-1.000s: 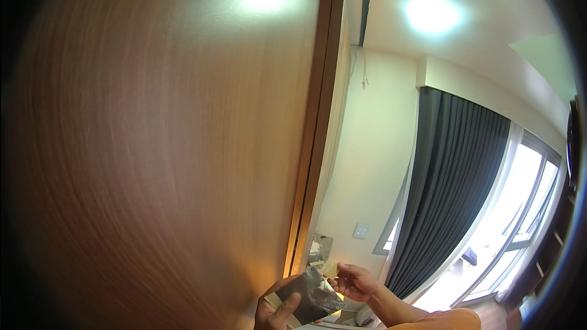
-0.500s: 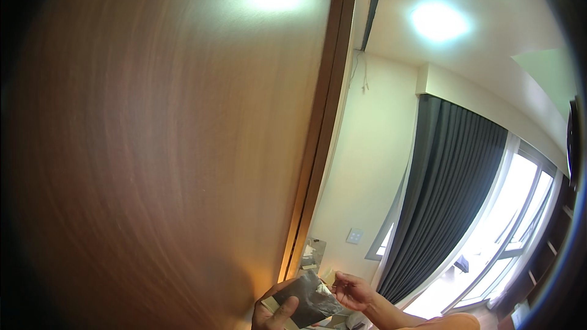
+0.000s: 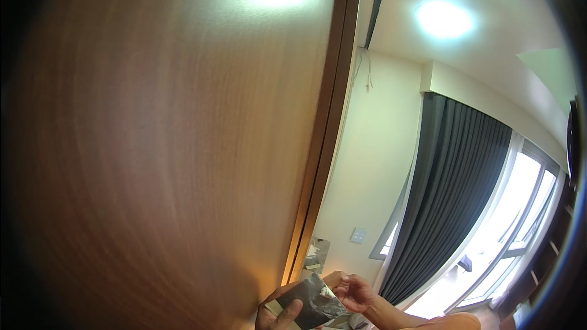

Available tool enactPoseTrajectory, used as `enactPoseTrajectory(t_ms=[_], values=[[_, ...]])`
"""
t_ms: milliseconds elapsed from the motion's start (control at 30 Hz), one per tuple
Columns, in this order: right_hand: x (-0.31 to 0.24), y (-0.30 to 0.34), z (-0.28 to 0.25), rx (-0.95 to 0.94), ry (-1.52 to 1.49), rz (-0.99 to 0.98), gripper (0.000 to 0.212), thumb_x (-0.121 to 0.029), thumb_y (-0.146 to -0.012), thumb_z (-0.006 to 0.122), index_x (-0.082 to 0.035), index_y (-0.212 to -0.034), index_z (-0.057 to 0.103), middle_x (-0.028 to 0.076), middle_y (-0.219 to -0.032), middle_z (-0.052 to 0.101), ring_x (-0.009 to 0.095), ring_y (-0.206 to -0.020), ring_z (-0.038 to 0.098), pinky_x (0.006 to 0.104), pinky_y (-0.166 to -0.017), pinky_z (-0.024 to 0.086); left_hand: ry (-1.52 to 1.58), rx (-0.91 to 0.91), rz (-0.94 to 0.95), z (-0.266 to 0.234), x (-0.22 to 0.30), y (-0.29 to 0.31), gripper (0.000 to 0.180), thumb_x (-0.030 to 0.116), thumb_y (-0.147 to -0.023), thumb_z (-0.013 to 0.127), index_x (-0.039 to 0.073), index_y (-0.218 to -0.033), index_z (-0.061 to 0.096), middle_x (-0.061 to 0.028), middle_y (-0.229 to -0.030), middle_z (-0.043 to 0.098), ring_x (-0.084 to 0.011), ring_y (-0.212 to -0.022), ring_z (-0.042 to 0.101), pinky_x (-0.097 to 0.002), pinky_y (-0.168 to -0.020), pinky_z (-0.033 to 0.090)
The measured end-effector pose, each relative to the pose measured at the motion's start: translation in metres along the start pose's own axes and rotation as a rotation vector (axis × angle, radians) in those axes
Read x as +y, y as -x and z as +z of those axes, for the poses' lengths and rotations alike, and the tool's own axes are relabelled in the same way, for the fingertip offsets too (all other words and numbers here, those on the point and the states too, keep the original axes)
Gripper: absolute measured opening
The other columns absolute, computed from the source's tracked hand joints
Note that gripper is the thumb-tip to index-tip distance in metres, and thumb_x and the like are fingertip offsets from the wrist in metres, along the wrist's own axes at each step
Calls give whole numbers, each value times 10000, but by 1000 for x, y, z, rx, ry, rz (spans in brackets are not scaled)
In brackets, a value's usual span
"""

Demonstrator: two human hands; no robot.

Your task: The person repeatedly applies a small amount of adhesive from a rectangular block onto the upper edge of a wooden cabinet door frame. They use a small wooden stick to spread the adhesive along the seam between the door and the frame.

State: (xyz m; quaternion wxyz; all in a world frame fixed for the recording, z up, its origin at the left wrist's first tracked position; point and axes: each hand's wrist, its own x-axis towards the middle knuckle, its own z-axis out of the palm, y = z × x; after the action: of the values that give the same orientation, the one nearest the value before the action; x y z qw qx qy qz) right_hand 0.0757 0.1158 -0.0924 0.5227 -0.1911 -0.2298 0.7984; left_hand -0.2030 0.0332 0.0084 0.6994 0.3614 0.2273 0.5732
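Note:
Low in the view, my left hand (image 3: 266, 316) grips a dark grey picture card (image 3: 310, 303) with pale marks on it. The thumb presses on the card's front and the fingers go behind it. A cream-coloured strip shows along the card's left side, by the thumb. Just past the card's upper right corner is my right hand (image 3: 358, 295), its fingertips pinched together. Whatever sits in that pinch is too small and blurred to name. Behind the hands, a similar grey picture sheet (image 3: 316, 254) with pale patches is up against the wall.
A large brown wooden panel (image 3: 183, 146) fills the left side, with its upright edge close to my left hand. A light switch plate (image 3: 358, 235) sits on the pale wall (image 3: 373, 146). Dark curtains (image 3: 449, 189) hang by a bright window (image 3: 520, 195) at the right.
The fingertips of my right hand have drawn closer together, and the small yellowish piece beside them no longer shows clearly. The card remains in my left hand. The view has shifted slightly.

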Motion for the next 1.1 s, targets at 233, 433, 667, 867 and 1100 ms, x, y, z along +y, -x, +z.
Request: enactPoseTrajectory(t_ms=[233,433,667,867,1100], values=[[-8,5,15,-65,88,-40,250,-125,-965,707,-35,-1188,643,247,-1363,606,331,-1189,651,481,-1069,554,-35,-60,82,-9,-8,-6,490,214,-1030,708,-44,-1429,591,-147,-1287,702,-240,-1160,676,-377,-1049,516],[-39,17,46,-212,369,-164,281,-32,-937,725,-26,-1203,633,244,-1380,640,391,-1223,683,564,-1116,520,34,-118,210,-8,-17,-15,497,174,-1042,702,-48,-1461,553,-166,-1302,689,-277,-1138,703,-408,-1012,580],[-100,53,140,-506,1615,-795,345,50,-771,772,-10,-1110,750,141,-1160,682,248,-1029,718,347,-904,557,-31,-33,176,7,2,4,455,180,-1031,644,-72,-1392,532,-229,-1149,719,-300,-884,769,-451,-630,664],[-97,77,190,-632,1917,-926,331,-26,-740,799,-128,-1055,804,94,-1146,731,226,-914,753,378,-825,589,-166,-83,213,28,7,20,450,182,-1018,653,-82,-1371,566,-212,-1105,728,-265,-842,757,-404,-604,633],[-103,79,195,-844,2034,-978,375,-22,-724,783,-138,-1080,792,54,-1165,727,196,-931,745,361,-808,577,-247,-38,163,46,10,32,437,167,-1015,661,-81,-1367,589,-181,-1091,728,-238,-841,738,-380,-654,620]])
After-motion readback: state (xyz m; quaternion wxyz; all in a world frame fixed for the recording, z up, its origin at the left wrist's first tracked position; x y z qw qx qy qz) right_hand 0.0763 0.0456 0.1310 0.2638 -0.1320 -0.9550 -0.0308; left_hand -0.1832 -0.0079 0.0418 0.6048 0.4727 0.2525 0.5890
